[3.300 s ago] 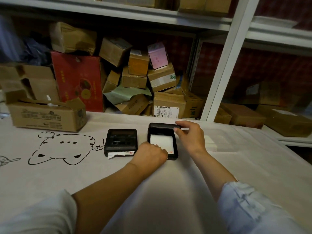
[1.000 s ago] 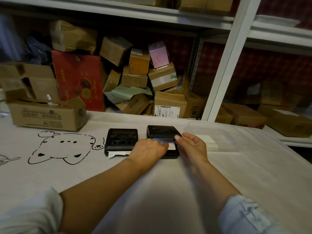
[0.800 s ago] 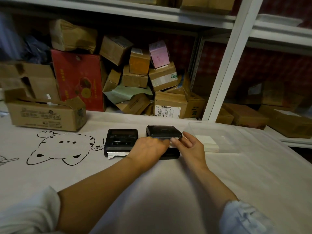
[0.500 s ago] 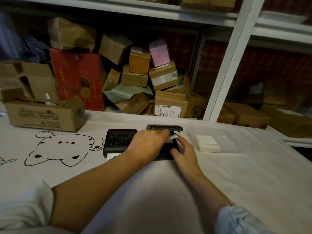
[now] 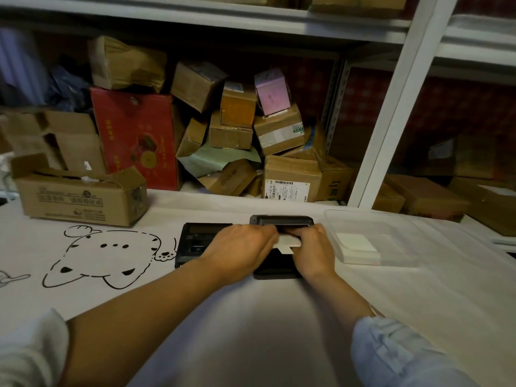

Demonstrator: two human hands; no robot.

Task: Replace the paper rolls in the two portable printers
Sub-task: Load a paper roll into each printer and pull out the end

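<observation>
We have the right printer (image 5: pixel 279 268) open on the table (image 5: pixel 279 331), lid (image 5: pixel 282 220) tipped up at the far edge. Paper (image 5: pixel 286 243) sits in its bay, a short white tab sticking out toward the near side.

Both hands are over the bay. Left hand (image 5: pixel 243 248) reaches in from the left, fingers curled down onto the paper. Right hand (image 5: pixel 315 251) comes from the right, fingers curled at the paper's right edge. Looks like we're pinching it from both ends, but fingertips are hidden, so actual grip is a guess.

Handling call: paper is light, soft at the loose end, creases easily. Take it by the two ends, not the tab. Lid hinge is probably thin plastic, so don't lean on it. Printer is small and may slide on the cloth.

Left printer (image 5: pixel 195 241) is touching or just beside the right one, lid down, partly under our left wrist. Not yet opened, so the job is about half left at best.

Right of us: clear tray (image 5: pixel 391 219) with a white pad (image 5: pixel 357 245) in it. Far left: brown carton (image 5: pixel 81 199). Shelves (image 5: pixel 391 107) with boxes behind.
</observation>
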